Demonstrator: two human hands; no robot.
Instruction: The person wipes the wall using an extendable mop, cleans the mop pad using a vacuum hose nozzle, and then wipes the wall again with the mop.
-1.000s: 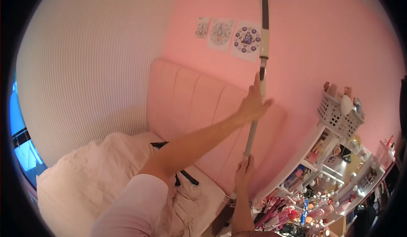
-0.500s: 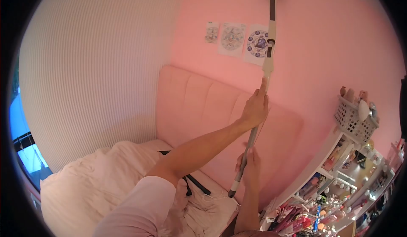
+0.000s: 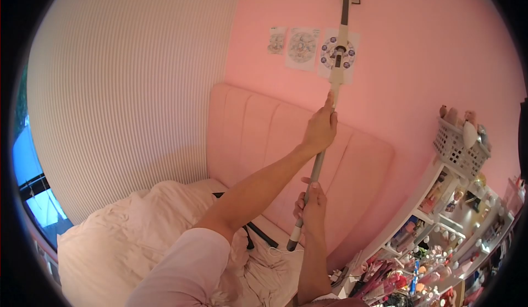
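Observation:
A long pole (image 3: 317, 167), grey below and pale with dark sections above, slants up in front of the pink wall. My left hand (image 3: 320, 129) is wrapped round its middle, index finger stretched up along it. Lower down, my right hand (image 3: 312, 205) holds the grey part near the dark bottom end, some of its fingers raised. At the top of the view the pole's upper end reaches a bracket-like piece whose details are cut off. The pole passes in front of a paper drawing (image 3: 325, 62) on the wall.
A padded pink headboard (image 3: 253, 121) stands behind the bed with rumpled bedding (image 3: 121, 219). Black bars (image 3: 262, 234) and a white cord lie on the bed. At right, a grey basket (image 3: 456, 148) of toys tops a white shelf unit (image 3: 407, 213) crowded with small items.
The pole's lower end has swung left, and its upper joint now overlaps the round drawing. My right hand has moved up and left with it. The view has shifted left since the first frame.

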